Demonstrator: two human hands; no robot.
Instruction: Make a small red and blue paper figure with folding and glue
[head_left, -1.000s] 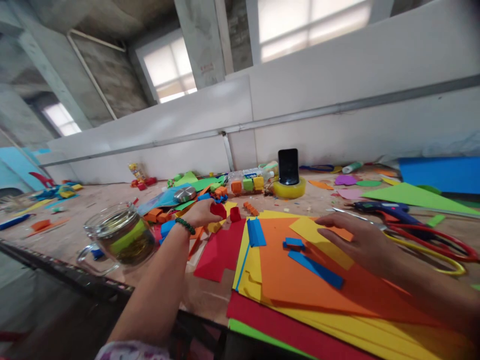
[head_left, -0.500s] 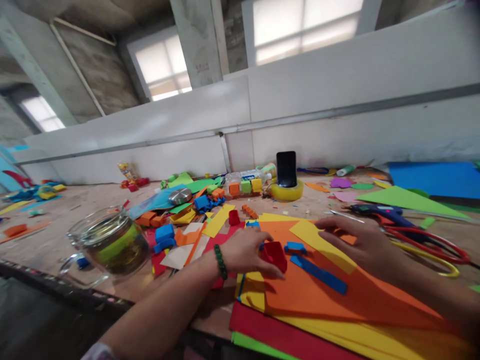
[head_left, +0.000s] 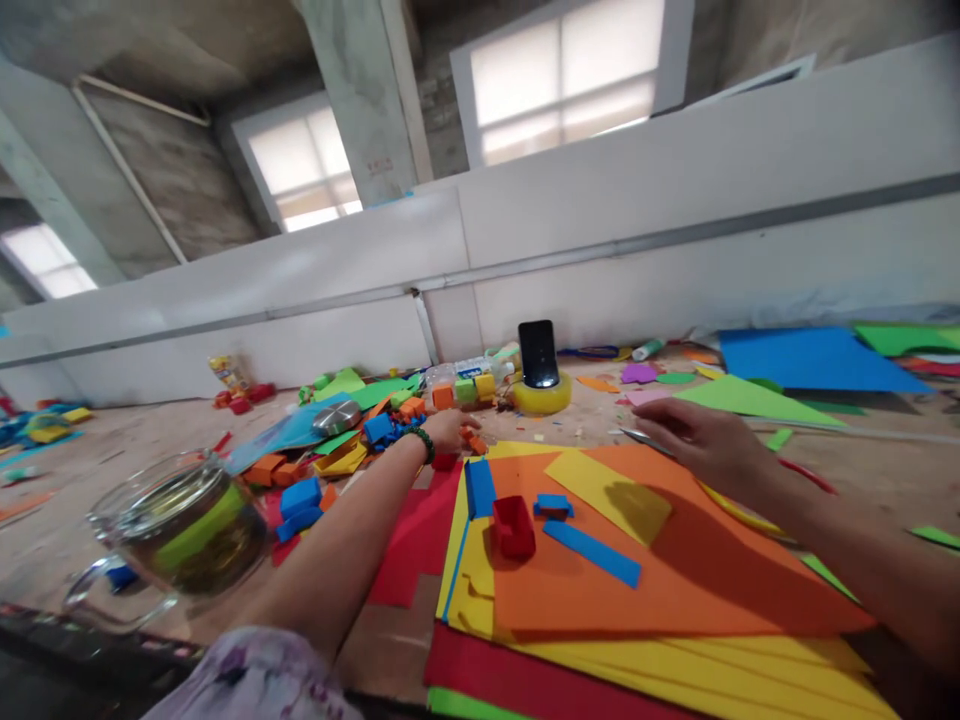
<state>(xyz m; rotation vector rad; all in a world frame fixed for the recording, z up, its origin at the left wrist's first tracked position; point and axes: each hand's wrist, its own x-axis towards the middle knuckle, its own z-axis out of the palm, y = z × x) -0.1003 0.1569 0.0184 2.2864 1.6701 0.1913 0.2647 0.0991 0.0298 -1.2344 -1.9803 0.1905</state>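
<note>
My left hand [head_left: 448, 433], with a green bead bracelet on its wrist, reaches across the table to a small folded orange piece [head_left: 474, 441]. Its fingers are apart at that piece and look empty. A red open box [head_left: 514, 528] rests on the orange sheet [head_left: 585, 600], beside a small blue folded piece [head_left: 553, 506] and a flat blue strip [head_left: 592, 553]. Above the sheet's far right side, my right hand [head_left: 690, 435] is open with loosely bent fingers. A thin silver pointed tool [head_left: 646, 440] lies close below its fingertips, partly hidden.
A glass mug [head_left: 191, 530] of tea stands at left near the table edge. Loose folded blocks and a round metal lid [head_left: 336, 418] lie mid-table. A phone [head_left: 539, 352] leans upright on a yellow tape roll [head_left: 541, 397]. A blue sheet [head_left: 817, 360] lies at the back right.
My left hand has left the red box and moved forward to the orange piece. My right hand has shifted over the tools. The view has turned slightly right.
</note>
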